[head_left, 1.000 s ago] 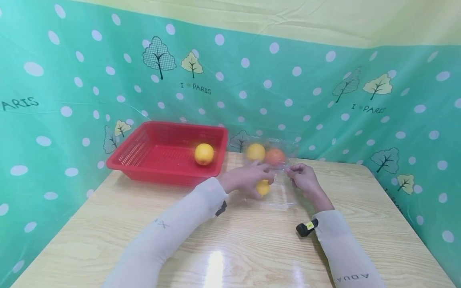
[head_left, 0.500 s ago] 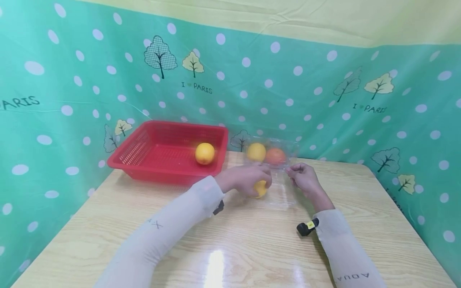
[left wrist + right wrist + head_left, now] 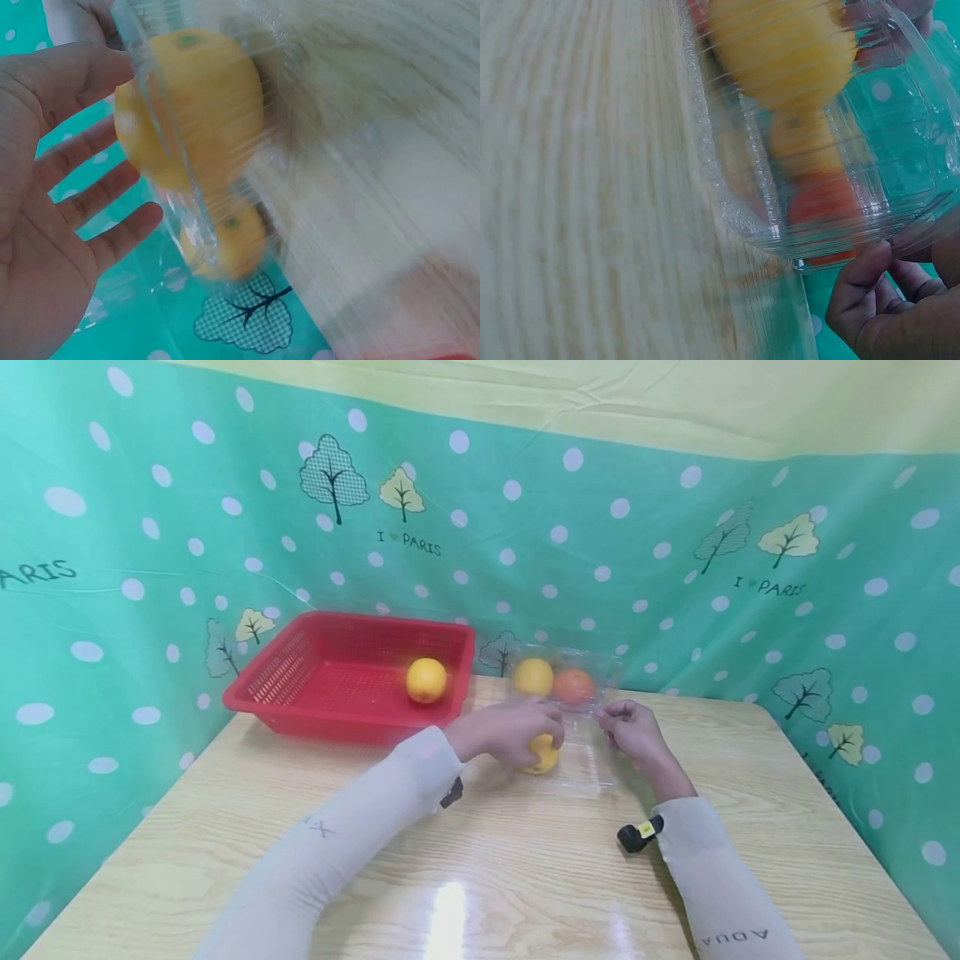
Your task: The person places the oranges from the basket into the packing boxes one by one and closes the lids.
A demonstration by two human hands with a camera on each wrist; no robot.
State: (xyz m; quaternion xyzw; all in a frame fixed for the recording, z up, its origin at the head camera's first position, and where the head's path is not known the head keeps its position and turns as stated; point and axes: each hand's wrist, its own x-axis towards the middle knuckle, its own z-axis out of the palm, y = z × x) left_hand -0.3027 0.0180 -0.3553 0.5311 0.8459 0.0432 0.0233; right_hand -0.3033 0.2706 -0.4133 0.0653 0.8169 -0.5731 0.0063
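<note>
My left hand (image 3: 512,733) reaches over the near half of a clear plastic clamshell box (image 3: 588,768), its thumb and spread fingers around an orange (image 3: 544,757). In the left wrist view this orange (image 3: 214,112) shows through the box wall, with the fingertips right at its side. My right hand (image 3: 637,739) pinches the box's right edge between thumb and fingers, as the right wrist view also shows. In the far half of the box lie another orange (image 3: 533,677) and a redder round fruit (image 3: 574,686), side by side.
To the left stands a red perforated plastic basket (image 3: 255,706) with one orange (image 3: 426,681) at its right end. All of it rests on a wooden table (image 3: 570,877). A green dotted cloth (image 3: 645,535) hangs behind and at the sides.
My left hand and the orange under it have shifted slightly left within the box. The right hand keeps its place at the box edge.
</note>
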